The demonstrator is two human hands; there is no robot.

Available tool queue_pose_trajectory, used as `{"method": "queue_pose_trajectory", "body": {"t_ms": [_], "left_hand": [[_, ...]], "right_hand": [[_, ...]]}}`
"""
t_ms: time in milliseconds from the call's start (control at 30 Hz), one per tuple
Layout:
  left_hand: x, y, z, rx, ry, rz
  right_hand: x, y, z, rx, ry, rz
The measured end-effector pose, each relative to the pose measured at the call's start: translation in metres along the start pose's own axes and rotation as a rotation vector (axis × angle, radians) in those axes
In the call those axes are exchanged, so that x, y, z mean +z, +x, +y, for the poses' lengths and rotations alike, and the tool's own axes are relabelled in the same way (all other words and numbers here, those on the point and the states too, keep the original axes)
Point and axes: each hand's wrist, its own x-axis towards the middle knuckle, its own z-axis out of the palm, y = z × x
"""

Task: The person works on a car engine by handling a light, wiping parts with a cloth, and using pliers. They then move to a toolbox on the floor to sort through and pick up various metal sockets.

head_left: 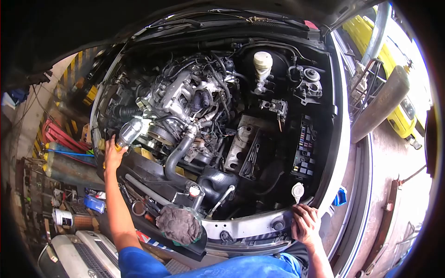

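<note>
The person's left hand (113, 155) is wrapped around the yellow lower end of a work lamp (131, 131), its fingers closed on it at the left side of the open engine bay. The lamp slants up and away from the hand, its clear head lit and close to the front of the engine (178, 95) — a bright patch falls on the metal parts there. A thick black hose (175, 157) curves down from the engine, to the right of the lamp.

The right hand (305, 224) rests on the right end of the silver front panel (250, 224), fingers bent and close together over its edge; whether they grip it or only lie on it cannot be told. A pale, round-topped cap (297, 190) stands just beyond those fingers.

A crumpled grey rag (180, 224) lies at the front of the bay, between the two hands. Deeper in, a perforated metal bracket (235, 150) sits near the middle with a few slim metal tools (251, 160) beside it, and an open fuse box (304, 148) is farther right. A white-capped reservoir (263, 62) stands upright near the back, and part of a yellow vehicle (398, 123) shows outside, on the right
</note>
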Motion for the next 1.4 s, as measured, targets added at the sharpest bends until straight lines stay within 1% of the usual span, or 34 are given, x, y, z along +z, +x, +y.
{"method": "queue_pose_trajectory", "body": {"t_ms": [100,167,233,300,367,433,500,533,567,633,700,733,767,867,900,933,967,1000,1033,1100,1133,1200,1233,1267,1300,1333,1367,1400], "left_hand": [[-0.008,-0.002,0.022,0.069,-0.055,0.075],[-0.017,-0.007,0.047,0.13,-0.103,0.081],[-0.028,-0.019,0.083,0.084,-0.117,-0.019],[-0.03,-0.038,0.118,0.156,-0.207,-0.03],[-0.045,-0.066,0.162,0.109,-0.248,-0.203],[-0.051,-0.099,0.195,0.149,-0.286,-0.22],[-0.049,-0.131,0.209,0.217,-0.356,-0.267],[-0.047,-0.15,0.213,0.265,-0.342,-0.234],[-0.049,-0.17,0.223,0.25,-0.376,-0.217],[-0.049,-0.212,0.24,0.319,-0.403,-0.088],[-0.049,-0.26,0.259,0.314,-0.436,-0.035],[-0.043,-0.285,0.264,0.35,-0.44,-0.007],[-0.042,-0.304,0.268,0.379,-0.446,-0.053],[-0.027,-0.346,0.279,0.384,-0.373,-0.213],[-0.026,-0.351,0.282,0.395,-0.299,-0.239],[-0.026,-0.354,0.283,0.359,-0.351,-0.205],[-0.024,-0.349,0.284,0.32,-0.396,-0.152],[-0.023,-0.346,0.287,0.286,-0.414,-0.141],[-0.027,-0.334,0.296,0.308,-0.451,-0.102],[-0.029,-0.304,0.317,0.346,-0.639,-0.109],[-0.028,-0.282,0.332,0.393,-0.701,-0.146],[-0.018,-0.239,0.364,0.442,-0.704,-0.281],[-0.001,-0.218,0.381,0.425,-0.704,-0.341],[0.026,-0.196,0.396,0.465,-0.661,-0.297],[0.048,-0.171,0.41,0.411,-0.67,-0.372],[0.096,-0.149,0.421,0.387,-0.614,-0.364],[0.127,-0.129,0.431,0.393,-0.532,-0.372],[0.145,-0.115,0.441,0.357,-0.47,-0.369]], "right_hand": [[0.0,0.0,0.001,-0.002,0.022,0.009],[0.0,-0.002,0.002,-0.005,0.023,0.012],[-0.001,-0.001,0.002,-0.021,0.02,0.012],[0.0,-0.001,0.003,-0.025,0.026,0.018],[0.001,0.001,0.004,-0.03,0.04,0.026],[0.0,0.001,0.002,-0.031,0.042,0.031],[0.0,0.001,0.002,-0.041,0.044,0.037],[0.001,0.0,0.004,-0.053,0.042,0.041],[0.003,-0.003,0.005,-0.055,0.038,0.043],[0.004,-0.005,0.007,-0.069,0.046,0.052],[0.003,-0.004,0.006,-0.063,0.078,0.046],[0.004,-0.006,0.006,-0.061,0.071,0.048],[0.005,-0.005,0.006,-0.063,0.064,0.056],[0.005,-0.004,0.004,-0.065,0.062,0.073],[0.004,-0.003,0.004,-0.066,0.06,0.073],[0.001,-0.001,0.001,-0.051,0.067,0.066],[0.001,-0.001,-0.001,-0.044,0.071,0.067],[0.002,-0.002,0.0,-0.042,0.063,0.067],[0.003,-0.002,0.001,-0.041,0.056,0.07],[0.002,-0.002,0.0,-0.035,0.056,0.075],[0.003,-0.001,-0.001,-0.034,0.06,0.079],[0.004,-0.002,-0.001,-0.04,0.066,0.091],[0.004,-0.002,0.0,-0.047,0.066,0.098],[0.003,-0.001,0.0,-0.046,0.065,0.1],[0.003,-0.002,0.001,-0.041,0.072,0.097],[0.003,-0.001,0.001,-0.04,0.073,0.095],[0.002,-0.001,0.001,-0.036,0.072,0.091],[0.003,-0.003,0.002,-0.035,0.073,0.091]]}}
